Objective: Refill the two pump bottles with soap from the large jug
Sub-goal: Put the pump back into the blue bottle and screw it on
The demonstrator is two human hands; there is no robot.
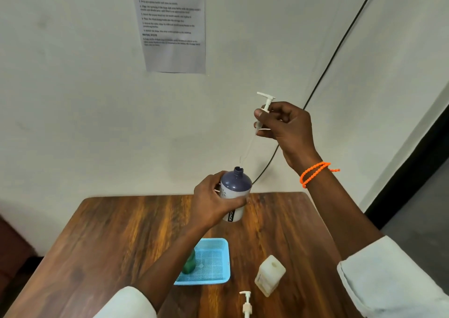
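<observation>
Left hand (213,202) grips open purple bottle (235,193); right hand (284,125) pinches pump (263,109) lifted above neck. Jug (269,275) uncapped on surface (121,232); fill level hidden, progress unclear.

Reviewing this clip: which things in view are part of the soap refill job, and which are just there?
Part of the job:
purple bottle, held by left hand
pump head, held by right hand
green bottle in the blue basket
second pump
jug

Just there:
printed sheet
black cable
orange bracelet

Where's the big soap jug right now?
In the head view, the jug stands on the table at lower right, just right of the blue basket, beside a loose pump.
</observation>
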